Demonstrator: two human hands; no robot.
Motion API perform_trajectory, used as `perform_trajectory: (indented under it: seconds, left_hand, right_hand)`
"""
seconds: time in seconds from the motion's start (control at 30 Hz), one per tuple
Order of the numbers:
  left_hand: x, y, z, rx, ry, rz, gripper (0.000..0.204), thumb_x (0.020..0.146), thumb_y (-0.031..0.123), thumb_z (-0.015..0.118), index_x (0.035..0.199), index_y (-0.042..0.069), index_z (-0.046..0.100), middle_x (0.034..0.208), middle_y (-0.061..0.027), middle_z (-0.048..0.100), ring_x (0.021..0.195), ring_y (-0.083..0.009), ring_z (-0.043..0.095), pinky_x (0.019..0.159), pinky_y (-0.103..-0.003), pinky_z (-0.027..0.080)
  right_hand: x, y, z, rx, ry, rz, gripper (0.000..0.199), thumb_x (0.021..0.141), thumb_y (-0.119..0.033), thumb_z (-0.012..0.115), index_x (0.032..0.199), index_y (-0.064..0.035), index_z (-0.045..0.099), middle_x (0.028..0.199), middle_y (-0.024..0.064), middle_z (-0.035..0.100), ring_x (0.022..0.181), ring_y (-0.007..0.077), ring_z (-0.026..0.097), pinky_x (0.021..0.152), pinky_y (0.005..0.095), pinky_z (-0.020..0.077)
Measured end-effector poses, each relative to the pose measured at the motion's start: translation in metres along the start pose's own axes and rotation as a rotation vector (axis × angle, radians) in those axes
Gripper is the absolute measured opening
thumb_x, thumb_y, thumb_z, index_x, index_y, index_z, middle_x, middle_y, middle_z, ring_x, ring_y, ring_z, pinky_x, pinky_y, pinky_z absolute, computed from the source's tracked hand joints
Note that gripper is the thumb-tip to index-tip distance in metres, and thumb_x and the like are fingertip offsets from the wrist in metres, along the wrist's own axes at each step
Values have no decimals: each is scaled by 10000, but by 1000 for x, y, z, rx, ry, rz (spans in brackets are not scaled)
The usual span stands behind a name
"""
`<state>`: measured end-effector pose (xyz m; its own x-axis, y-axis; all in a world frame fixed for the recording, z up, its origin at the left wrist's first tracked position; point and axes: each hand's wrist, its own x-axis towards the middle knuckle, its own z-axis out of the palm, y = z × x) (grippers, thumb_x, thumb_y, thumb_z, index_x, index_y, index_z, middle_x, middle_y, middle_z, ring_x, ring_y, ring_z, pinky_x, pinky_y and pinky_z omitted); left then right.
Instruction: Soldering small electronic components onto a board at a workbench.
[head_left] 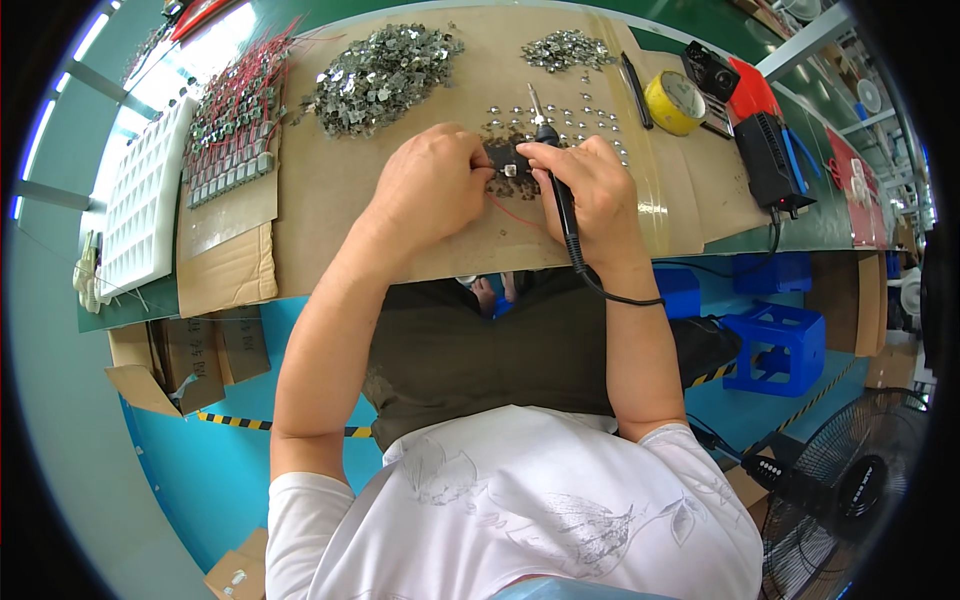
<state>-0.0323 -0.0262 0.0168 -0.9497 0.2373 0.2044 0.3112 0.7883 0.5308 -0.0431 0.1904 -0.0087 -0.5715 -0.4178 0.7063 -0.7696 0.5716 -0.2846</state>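
Note:
My right hand (590,185) is closed round a soldering iron (565,205), its metal tip pointing away from me and its black cord looping over my wrist. My left hand (435,180) is closed in a pinch at the edge of a small dark block (508,155). From its fingertips a thin red wire (513,213) runs toward my right hand. On the block, between both hands, lies a small shiny metal part (510,171). Rows of similar metal parts (580,125) are set out just beyond my right hand. What lies under the left fingertips is hidden.
A large heap of metal pieces (385,75) and a smaller heap (565,50) lie farther back. Wired parts (235,130) and a white compartment tray (145,200) stand left. Yellow tape (675,102), a black pen (636,90) and a black soldering station (772,160) are right.

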Motion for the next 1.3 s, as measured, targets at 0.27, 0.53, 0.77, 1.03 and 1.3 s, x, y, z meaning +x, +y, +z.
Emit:
perform_trajectory:
  seconds: [0.27, 0.53, 0.77, 1.03, 1.3]
  left_hand:
    - [-7, -34, -22, 67, 139, -65, 177, 848, 137, 797, 950, 5, 739, 932, -149, 713, 865, -322, 686, 798, -415, 543]
    - [-18, 1, -16, -214, 342, -182, 229, 914, 151, 784, 1039, 1, 665, 762, -92, 680, 703, -242, 680, 702, -352, 563]
    - [-18, 9, 20, -739, 268, -199, 85, 896, 15, 742, 917, -19, 667, 741, -58, 713, 636, -64, 623, 605, -247, 518]
    - [-14, 13, 18, -662, 129, -333, 110, 859, 80, 748, 866, -30, 747, 686, -24, 700, 569, -58, 605, 515, -240, 492]
    - [-12, 20, 12, -672, 45, -450, 134, 858, 92, 741, 858, -42, 744, 660, -30, 685, 482, -95, 613, 386, -282, 490]
  right_hand:
    - [1, -1, -3, 77, -22, -55, 344, 815, 24, 735, 1136, -99, 744, 787, 49, 689, 728, 271, 597, 686, 363, 513]
    - [-4, -12, -10, 110, 85, 31, 281, 871, 43, 770, 1137, -42, 747, 843, 89, 724, 671, 224, 599, 625, 328, 479]
    - [-43, -17, -17, 580, 287, 470, 276, 1026, -113, 707, 1263, 27, 688, 872, 51, 772, 611, 74, 659, 545, 210, 528]
    - [-52, -21, -14, 595, 377, 488, 130, 955, -13, 719, 1070, 45, 730, 809, 70, 711, 609, 80, 677, 509, 197, 515]
    - [-50, -18, -16, 440, 325, 395, 85, 895, -12, 735, 976, 7, 751, 740, 42, 693, 551, 62, 580, 494, 209, 423]
